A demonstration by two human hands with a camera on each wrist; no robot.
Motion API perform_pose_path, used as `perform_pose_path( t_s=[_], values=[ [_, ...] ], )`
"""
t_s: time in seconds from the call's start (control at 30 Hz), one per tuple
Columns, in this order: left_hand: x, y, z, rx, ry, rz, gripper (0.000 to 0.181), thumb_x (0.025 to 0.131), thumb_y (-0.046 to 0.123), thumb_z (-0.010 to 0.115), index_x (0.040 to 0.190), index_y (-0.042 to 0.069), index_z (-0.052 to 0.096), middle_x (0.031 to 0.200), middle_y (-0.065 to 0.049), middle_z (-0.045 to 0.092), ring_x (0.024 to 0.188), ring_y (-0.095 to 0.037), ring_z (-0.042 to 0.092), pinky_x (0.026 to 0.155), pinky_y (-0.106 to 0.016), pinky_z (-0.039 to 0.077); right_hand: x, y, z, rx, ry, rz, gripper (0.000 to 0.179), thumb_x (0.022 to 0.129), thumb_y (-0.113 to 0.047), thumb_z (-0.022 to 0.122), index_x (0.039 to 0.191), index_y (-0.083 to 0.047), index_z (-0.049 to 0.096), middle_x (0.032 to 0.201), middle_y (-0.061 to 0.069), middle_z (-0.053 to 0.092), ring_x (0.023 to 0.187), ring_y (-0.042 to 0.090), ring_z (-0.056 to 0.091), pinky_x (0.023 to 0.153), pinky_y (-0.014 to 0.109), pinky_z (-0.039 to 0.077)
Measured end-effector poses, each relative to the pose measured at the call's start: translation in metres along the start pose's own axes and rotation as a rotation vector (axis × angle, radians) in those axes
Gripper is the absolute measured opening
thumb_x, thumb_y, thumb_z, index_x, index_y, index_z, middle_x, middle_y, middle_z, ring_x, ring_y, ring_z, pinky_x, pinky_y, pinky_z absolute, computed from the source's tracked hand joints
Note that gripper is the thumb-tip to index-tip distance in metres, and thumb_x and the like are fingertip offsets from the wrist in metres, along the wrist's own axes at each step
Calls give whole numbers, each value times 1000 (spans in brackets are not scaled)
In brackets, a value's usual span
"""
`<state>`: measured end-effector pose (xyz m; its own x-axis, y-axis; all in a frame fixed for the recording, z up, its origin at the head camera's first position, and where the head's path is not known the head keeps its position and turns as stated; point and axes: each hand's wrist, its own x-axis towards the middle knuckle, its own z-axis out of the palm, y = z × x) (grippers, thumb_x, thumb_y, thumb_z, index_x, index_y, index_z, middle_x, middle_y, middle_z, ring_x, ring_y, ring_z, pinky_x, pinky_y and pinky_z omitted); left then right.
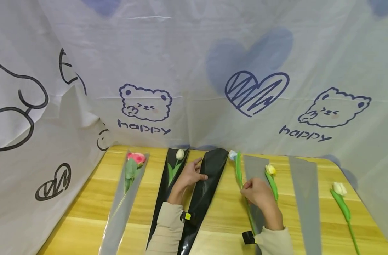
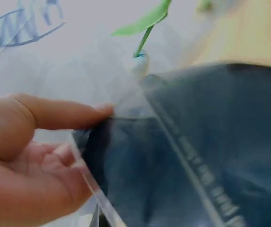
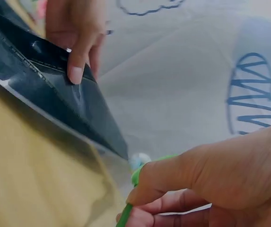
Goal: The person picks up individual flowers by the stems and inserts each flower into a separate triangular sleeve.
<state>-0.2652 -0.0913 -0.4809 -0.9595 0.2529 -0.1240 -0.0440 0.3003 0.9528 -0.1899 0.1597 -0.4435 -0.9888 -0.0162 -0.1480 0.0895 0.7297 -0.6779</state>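
My left hand (image 1: 189, 175) pinches the upper left edge of a black flower sleeve (image 1: 210, 173); in the left wrist view the thumb lies over the clear rim of the sleeve (image 2: 135, 165). White lettering runs along its border. My right hand (image 1: 259, 193) pinches the green stem of a blue tulip (image 1: 233, 155), whose long leaf (image 1: 239, 168) stands upright beside the flower. Seen from the right wrist, the tulip stem (image 3: 125, 215) sits between thumb and fingers, and the bloom is partly hidden behind the hand. The blue bloom is apart from the black sleeve, to its right.
Left of the hands lie a pink rose (image 1: 137, 158) in a grey sleeve and a white tulip (image 1: 180, 154) in a black sleeve. To the right are a yellow tulip (image 1: 270, 170), a grey sleeve (image 1: 308, 202) and another white tulip (image 1: 339, 188). A printed cloth (image 1: 194, 71) hangs behind the table.
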Motion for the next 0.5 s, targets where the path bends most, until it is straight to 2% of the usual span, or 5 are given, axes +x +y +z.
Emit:
perform_pose_path(
  t_s=[0.13, 0.23, 0.33, 0.4, 0.5],
  values=[
    [3, 3, -2, -369, -83, -3, 88, 91, -19, 60, 163, -1, 12, 151, -33, 42, 143, -45, 37, 117, -55, 29, -5, -4, -16, 66, 47, 9, 15, 93, -10, 64, 102, 3, 65, 86, 10, 64, 62, 20, 65, 60, 36, 50],
    [4, 4, -2, -523, -99, -6, 86, 92, -22, 53, 163, 0, 11, 151, -33, 42, 146, -44, 32, 119, -56, 19, -8, -6, -24, 77, 95, -4, 20, 93, -12, 63, 106, 2, 67, 91, 10, 65, 65, 18, 64, 60, 35, 50],
    [3, 6, -4, -595, -106, 11, 73, 96, -16, 53, 161, -3, 21, 145, -26, 53, 137, -34, 50, 116, -48, 33, -10, -9, -30, 70, 144, -32, 20, 92, -12, 62, 106, 1, 67, 92, 9, 65, 69, 18, 62, 62, 34, 49],
    [2, 7, -5, -653, -129, 18, 59, 101, -8, 53, 156, -6, 31, 129, -19, 68, 114, -25, 67, 102, -38, 50, -12, -10, -33, 68, 170, -47, 19, 91, -10, 62, 106, 0, 67, 92, 9, 66, 72, 18, 62, 63, 33, 50],
    [0, 10, -7, -713, -153, 38, 49, 106, 3, 53, 151, -8, 40, 111, -5, 74, 92, -12, 72, 82, -28, 57, -14, -9, -37, 90, 194, -57, 19, 89, -8, 62, 106, 1, 67, 92, 10, 67, 72, 17, 64, 62, 31, 52]
  ],
)
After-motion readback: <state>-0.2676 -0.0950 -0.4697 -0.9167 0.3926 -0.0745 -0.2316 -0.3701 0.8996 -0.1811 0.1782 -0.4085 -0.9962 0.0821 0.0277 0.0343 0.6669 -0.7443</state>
